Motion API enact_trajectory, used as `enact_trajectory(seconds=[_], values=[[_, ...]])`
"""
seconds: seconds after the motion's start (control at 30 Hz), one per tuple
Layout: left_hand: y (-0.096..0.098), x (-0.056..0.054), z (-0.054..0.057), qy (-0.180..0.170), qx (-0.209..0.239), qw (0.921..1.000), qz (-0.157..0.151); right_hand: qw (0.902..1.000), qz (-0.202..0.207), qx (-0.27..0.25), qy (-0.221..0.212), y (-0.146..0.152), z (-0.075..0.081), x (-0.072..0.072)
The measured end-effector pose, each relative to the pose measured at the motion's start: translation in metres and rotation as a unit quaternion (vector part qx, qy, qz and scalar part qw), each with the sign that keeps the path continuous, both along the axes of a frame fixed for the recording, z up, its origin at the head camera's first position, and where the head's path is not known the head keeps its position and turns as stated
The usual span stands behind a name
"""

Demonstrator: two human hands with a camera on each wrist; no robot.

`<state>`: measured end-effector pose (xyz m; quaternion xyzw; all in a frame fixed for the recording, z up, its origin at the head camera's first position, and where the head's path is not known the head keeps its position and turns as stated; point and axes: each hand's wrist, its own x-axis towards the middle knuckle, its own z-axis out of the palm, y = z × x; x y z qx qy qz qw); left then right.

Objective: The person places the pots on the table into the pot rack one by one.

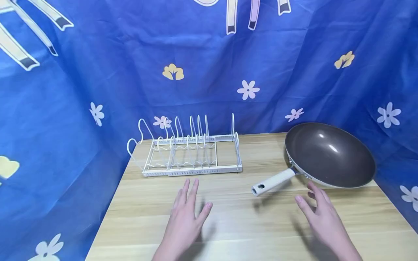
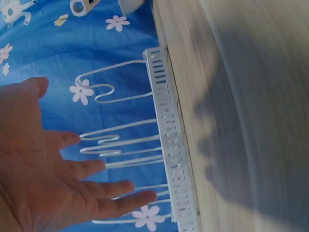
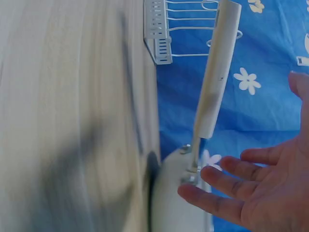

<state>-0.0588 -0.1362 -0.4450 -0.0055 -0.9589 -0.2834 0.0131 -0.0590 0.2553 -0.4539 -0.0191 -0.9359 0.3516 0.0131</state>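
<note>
My left hand point(image 1: 185, 221) hovers over the table in front of a white wire rack point(image 1: 196, 169), fingers spread and holding nothing. In the left wrist view the fingers overlap the rack's upright loops point(image 2: 120, 130). A dark-lined frying pan point(image 1: 330, 156) sits at the right, its white handle point(image 1: 274, 182) pointing toward the front left. My right hand point(image 1: 321, 217) is just in front of the pan, thumb apart from the fingers, nothing in it. The right wrist view has its fingertips overlapping the pan's outer side near the handle's riveted base point(image 3: 190, 176).
A light wooden table point(image 1: 241, 224) lies under everything. Blue cloth point(image 1: 209, 72) printed with flowers and animal legs hangs behind the table and along both sides. The pan's right rim reaches close to the cloth at the right.
</note>
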Motion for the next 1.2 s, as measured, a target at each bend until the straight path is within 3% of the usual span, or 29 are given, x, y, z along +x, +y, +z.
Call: enact_trajectory(seconds=[0.13, 0.23, 0.3, 0.37, 0.57, 0.7, 0.83, 0.93, 1.03, 1.2], values=[[0.007, -0.005, -0.002, -0.006, 0.069, 0.9976, -0.006, 0.9965, 0.005, -0.079, -0.027, 0.001, -0.006, -0.008], [0.016, -0.012, -0.003, -0.008, 0.132, 0.9910, -0.019, 0.9858, 0.001, -0.158, -0.058, 0.000, -0.011, -0.013], [0.022, -0.017, -0.003, -0.018, 0.188, 0.9814, -0.036, 0.9726, -0.005, -0.219, -0.077, -0.003, -0.014, -0.016], [0.028, -0.021, -0.004, -0.043, 0.245, 0.9667, -0.059, 0.9572, -0.009, -0.273, -0.095, -0.006, -0.017, -0.020], [0.048, -0.032, -0.009, -0.141, 0.346, 0.9184, -0.131, 0.8991, -0.029, -0.419, -0.122, -0.017, -0.019, -0.030], [0.064, -0.037, -0.012, -0.186, 0.392, 0.8884, -0.149, 0.8528, -0.034, -0.505, -0.128, -0.022, -0.020, -0.039], [0.078, -0.041, -0.014, -0.207, 0.422, 0.8700, -0.150, 0.7965, -0.004, -0.587, -0.145, -0.022, -0.022, -0.046], [0.088, -0.044, -0.014, -0.221, 0.442, 0.8564, -0.150, 0.7599, 0.027, -0.630, -0.158, -0.021, -0.025, -0.051], [0.097, -0.050, -0.015, -0.240, 0.468, 0.8384, -0.143, 0.7347, 0.055, -0.656, -0.165, -0.019, -0.028, -0.056], [0.111, -0.061, -0.015, -0.272, 0.521, 0.7991, -0.125, 0.7054, 0.074, -0.683, -0.176, -0.016, -0.032, -0.062]])
